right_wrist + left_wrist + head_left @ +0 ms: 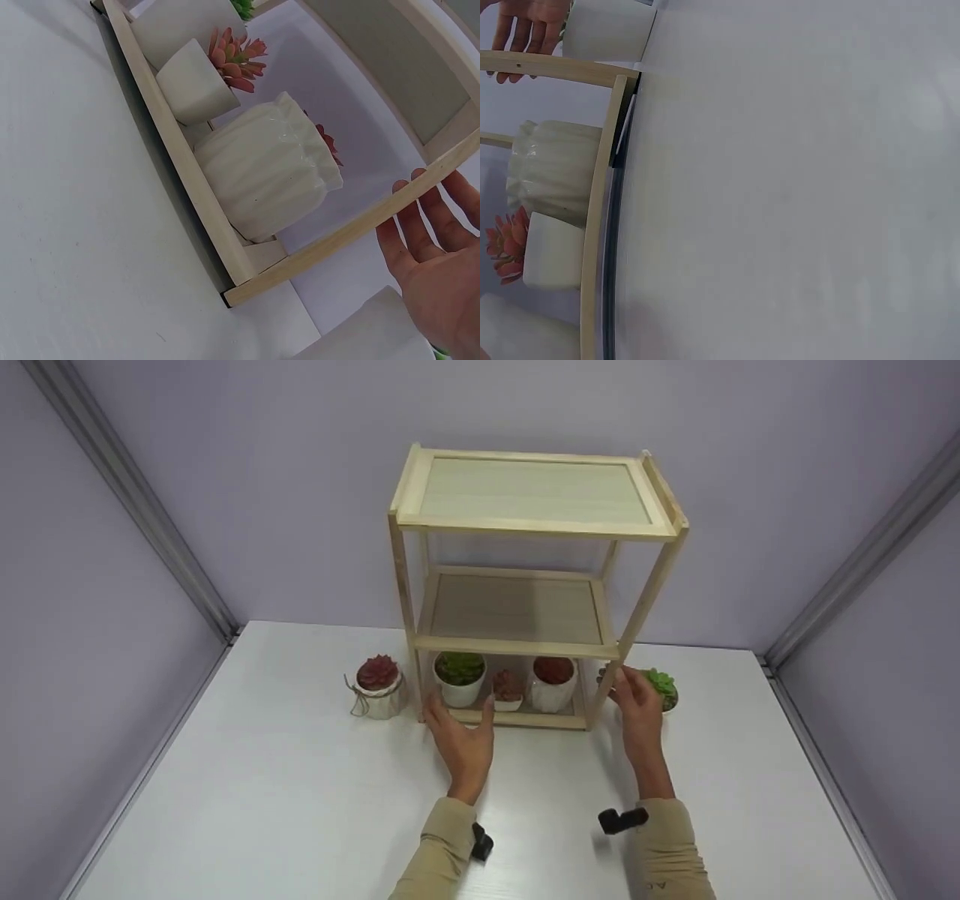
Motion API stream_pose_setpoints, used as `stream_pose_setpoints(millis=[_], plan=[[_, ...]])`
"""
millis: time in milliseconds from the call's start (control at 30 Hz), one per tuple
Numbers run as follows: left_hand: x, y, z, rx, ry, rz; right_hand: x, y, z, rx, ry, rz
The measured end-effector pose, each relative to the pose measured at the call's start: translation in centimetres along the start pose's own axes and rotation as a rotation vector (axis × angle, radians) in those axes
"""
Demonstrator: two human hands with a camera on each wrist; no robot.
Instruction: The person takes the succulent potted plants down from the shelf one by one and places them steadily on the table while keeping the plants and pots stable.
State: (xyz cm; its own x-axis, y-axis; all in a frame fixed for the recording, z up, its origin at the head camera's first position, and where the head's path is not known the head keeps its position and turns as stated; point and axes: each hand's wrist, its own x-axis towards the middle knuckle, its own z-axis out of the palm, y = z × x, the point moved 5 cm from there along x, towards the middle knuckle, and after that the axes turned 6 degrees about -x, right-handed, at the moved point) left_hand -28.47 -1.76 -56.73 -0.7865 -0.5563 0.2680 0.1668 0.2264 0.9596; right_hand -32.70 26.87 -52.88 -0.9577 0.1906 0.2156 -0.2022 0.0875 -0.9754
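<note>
A three-tier wooden shelf (pixel 525 529) stands against the back wall. On its bottom tier sit a white pot with a green succulent (pixel 459 690), a small white pot with a coral-red succulent (pixel 508 690) and a fluted white pot with a red plant (pixel 553 696). My left hand (pixel 463 744), thumb and fingers spread apart, is at the bottom tier's front edge, before the green succulent's pot. Beside the right front post, my right hand (pixel 639 706) has its fingers extended behind the post (pixel 352 229), as the right wrist view shows; they are not wrapped round it.
A white pot with a red succulent and a twine bow (pixel 380 697) stands left of the shelf. Another pot with a green succulent (pixel 663 684) stands to its right, partly behind my right hand. Purple-grey walls with metal corner rails (pixel 161 529) enclose the white table (pixel 300 780).
</note>
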Motion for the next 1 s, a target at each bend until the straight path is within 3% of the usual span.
stream_pose_setpoints(millis=[167,467,700,1000], plan=[[0.3,0.1,0.9,0.003,0.017,0.028,0.0,0.2,0.2,0.003,0.007,0.013],[1.2,-0.2,1.8,0.004,0.059,-0.039,0.1,0.3,0.3,-0.085,0.049,0.023],[1.9,-0.4,2.0,0.025,0.076,-0.049,0.1,0.4,0.3,-0.132,0.068,0.066],[2.8,-0.4,2.4,-0.062,0.099,-0.096,0.2,0.6,0.3,-0.124,0.067,0.067]])
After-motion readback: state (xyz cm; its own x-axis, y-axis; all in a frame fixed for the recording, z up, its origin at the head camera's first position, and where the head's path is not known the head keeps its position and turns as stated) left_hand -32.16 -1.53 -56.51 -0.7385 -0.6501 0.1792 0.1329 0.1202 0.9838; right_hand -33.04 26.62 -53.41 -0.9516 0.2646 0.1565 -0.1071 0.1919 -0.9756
